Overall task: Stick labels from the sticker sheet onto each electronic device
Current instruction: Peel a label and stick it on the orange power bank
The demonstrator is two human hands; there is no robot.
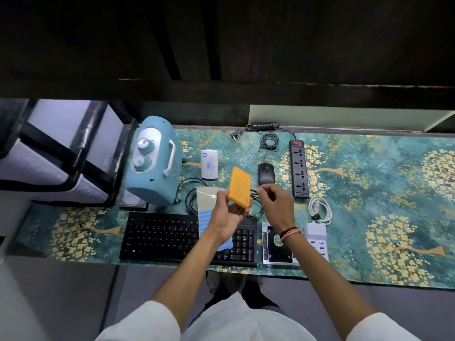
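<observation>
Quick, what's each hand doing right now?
Left hand: grips the orange device, lifted off the table.
Right hand: fingertips pinched together, apparently on a small label; too small to confirm.

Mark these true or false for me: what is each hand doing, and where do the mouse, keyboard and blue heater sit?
1. The left hand holds an orange device. True.
2. The right hand rests flat on the keyboard. False: it is raised, fingers pinched together.
3. The black mouse lies left of the power strip. True.
4. The blue heater stands at the mat's right end. False: it is at the left.
</observation>
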